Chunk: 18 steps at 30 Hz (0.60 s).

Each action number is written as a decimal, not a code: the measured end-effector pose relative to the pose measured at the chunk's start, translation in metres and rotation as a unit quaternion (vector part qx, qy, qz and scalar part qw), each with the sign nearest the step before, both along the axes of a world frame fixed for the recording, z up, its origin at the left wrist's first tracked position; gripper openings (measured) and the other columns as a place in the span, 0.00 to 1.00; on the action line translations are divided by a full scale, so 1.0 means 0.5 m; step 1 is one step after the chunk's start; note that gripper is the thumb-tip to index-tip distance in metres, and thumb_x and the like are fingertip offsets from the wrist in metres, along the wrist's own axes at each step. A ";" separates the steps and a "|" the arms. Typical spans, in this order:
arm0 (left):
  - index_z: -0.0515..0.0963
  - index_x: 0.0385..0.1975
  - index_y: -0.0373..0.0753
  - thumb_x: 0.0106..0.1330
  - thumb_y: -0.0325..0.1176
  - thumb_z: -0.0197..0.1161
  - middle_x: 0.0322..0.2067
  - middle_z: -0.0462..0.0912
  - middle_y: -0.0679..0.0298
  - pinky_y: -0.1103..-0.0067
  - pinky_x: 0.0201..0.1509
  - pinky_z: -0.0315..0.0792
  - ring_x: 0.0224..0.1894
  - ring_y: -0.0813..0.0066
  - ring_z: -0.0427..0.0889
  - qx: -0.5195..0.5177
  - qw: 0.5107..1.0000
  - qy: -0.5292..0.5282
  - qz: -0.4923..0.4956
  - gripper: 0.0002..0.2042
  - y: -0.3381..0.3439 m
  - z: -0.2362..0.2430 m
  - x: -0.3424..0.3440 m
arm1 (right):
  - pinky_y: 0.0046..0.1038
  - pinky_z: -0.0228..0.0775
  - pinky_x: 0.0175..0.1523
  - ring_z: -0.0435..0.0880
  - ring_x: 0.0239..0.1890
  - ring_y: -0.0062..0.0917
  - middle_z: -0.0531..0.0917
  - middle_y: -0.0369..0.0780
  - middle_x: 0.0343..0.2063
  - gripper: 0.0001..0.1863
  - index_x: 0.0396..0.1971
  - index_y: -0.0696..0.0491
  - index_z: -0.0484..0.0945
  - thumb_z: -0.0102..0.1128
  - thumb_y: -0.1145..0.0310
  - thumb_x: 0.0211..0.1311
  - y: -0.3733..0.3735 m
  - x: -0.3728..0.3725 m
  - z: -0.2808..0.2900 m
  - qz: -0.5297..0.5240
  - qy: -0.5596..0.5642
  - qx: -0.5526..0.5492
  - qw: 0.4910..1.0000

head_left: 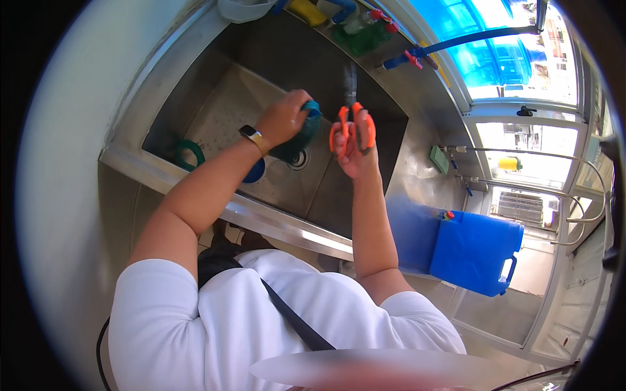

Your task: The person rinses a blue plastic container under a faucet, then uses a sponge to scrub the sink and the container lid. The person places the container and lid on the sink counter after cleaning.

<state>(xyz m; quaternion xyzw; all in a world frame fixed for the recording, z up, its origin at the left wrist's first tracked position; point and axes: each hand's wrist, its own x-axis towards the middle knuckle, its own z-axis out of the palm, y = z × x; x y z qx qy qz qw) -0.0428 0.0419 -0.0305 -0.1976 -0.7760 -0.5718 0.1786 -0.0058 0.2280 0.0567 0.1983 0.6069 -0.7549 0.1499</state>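
Over a steel sink [287, 225], my left hand [284, 122] is closed around a dark green, see-through plastic bottle [301, 140] with a teal neck or cap end. The bottle hangs tilted above the drain, and its far side is partly hidden by my hand. To its right, my right hand [357, 146] grips a pair of scissors [354, 111] by their orange handles. The blades point away from me and look blurred. A teal-green ring [190, 155] lies at the left side of the sink. A round blue piece [255, 171] shows beneath my left forearm.
Along the sink's far ledge are a white container [244, 9], a yellow item [306, 11], green bottles [365, 38] and red-handled taps [413, 59]. At right stand a blue jerrycan [473, 251] and a green sponge-like block [439, 159]. Large blue water bottles [482, 55] are beyond.
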 end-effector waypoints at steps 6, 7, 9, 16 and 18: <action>0.72 0.42 0.40 0.69 0.32 0.58 0.35 0.81 0.51 0.63 0.40 0.74 0.39 0.45 0.80 0.028 0.998 -0.062 0.005 0.07 -0.047 -0.027 -0.045 | 0.18 0.68 0.26 0.81 0.22 0.17 0.82 0.34 0.26 0.27 0.41 0.59 0.80 0.63 0.45 0.63 0.024 0.042 -0.040 0.057 0.088 0.239 0.965; 0.72 0.42 0.39 0.69 0.33 0.58 0.34 0.81 0.51 0.63 0.39 0.74 0.38 0.44 0.80 0.028 0.998 -0.061 -0.002 0.07 -0.049 -0.025 -0.046 | 0.19 0.71 0.29 0.82 0.23 0.17 0.83 0.34 0.27 0.27 0.42 0.60 0.81 0.65 0.47 0.62 0.030 0.043 -0.040 0.078 0.146 0.287 0.943; 0.72 0.42 0.39 0.69 0.33 0.59 0.35 0.82 0.50 0.64 0.40 0.74 0.39 0.45 0.80 0.025 0.997 -0.072 -0.011 0.07 -0.049 -0.018 -0.046 | 0.24 0.74 0.34 0.84 0.27 0.22 0.85 0.35 0.30 0.25 0.43 0.59 0.82 0.67 0.50 0.59 0.052 0.037 -0.029 0.100 0.142 0.394 0.903; 0.78 0.39 0.40 0.63 0.33 0.63 0.57 0.76 0.53 0.66 0.53 0.75 0.51 0.51 0.80 -0.106 0.982 0.015 -0.156 0.08 -0.045 -0.008 -0.040 | 0.36 0.72 0.49 0.83 0.41 0.34 0.86 0.38 0.34 0.22 0.45 0.48 0.84 0.72 0.54 0.50 0.117 -0.008 0.043 0.287 0.250 0.722 0.578; 0.80 0.39 0.40 0.61 0.34 0.65 0.58 0.75 0.54 0.67 0.55 0.74 0.52 0.52 0.79 -0.183 0.948 -0.069 -0.250 0.09 -0.041 -0.017 -0.030 | 0.33 0.67 0.55 0.81 0.47 0.31 0.85 0.37 0.37 0.25 0.48 0.47 0.83 0.73 0.56 0.49 0.108 -0.023 0.054 0.355 0.257 0.695 0.570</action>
